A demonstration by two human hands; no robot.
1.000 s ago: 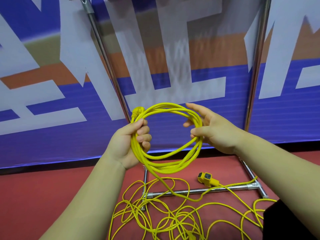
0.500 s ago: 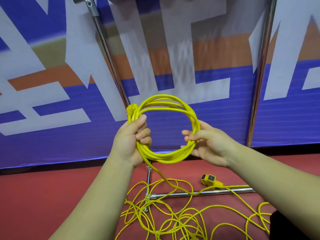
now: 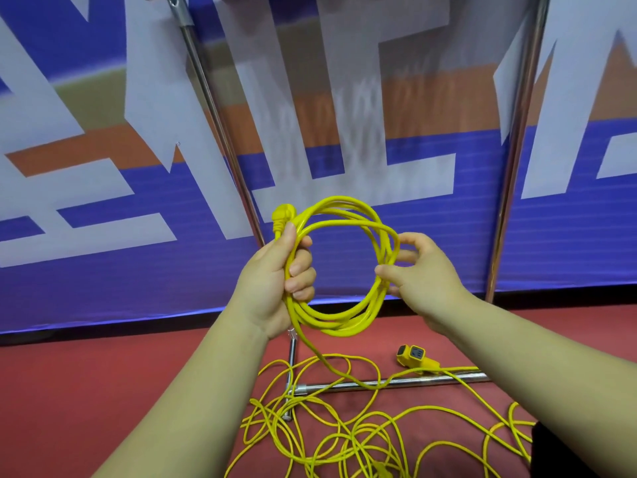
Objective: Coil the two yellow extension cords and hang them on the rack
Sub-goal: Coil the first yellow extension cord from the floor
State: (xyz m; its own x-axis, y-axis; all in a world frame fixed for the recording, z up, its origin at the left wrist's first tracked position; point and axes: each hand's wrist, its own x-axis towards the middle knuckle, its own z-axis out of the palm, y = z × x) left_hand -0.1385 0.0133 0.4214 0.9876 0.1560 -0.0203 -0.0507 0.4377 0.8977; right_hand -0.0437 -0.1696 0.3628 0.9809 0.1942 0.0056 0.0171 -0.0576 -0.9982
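You held the coil (image 3: pixel 331 322) upright before the banner (image 3: pixel 103 208), between the rack's left upright (image 3: pixel 218 125) and right upright (image 3: pixel 513 150). Your left hand (image 3: pixel 272 284) gripped the coil's left side, with the plug (image 3: pixel 282 217) standing just above that hand. Your right hand (image 3: pixel 424 281) pinched its right side. One strand ran down from the coil to the loose cord (image 3: pixel 358 439) on the floor (image 3: pixel 103 391) beneath your arms. That cord crossed the base bar (image 3: pixel 458 378). The socket end (image 3: pixel 412 355) lay just behind the bar.

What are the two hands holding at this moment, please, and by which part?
Both hold the coil: the left hand grips its left side, the right hand pinches its right side.
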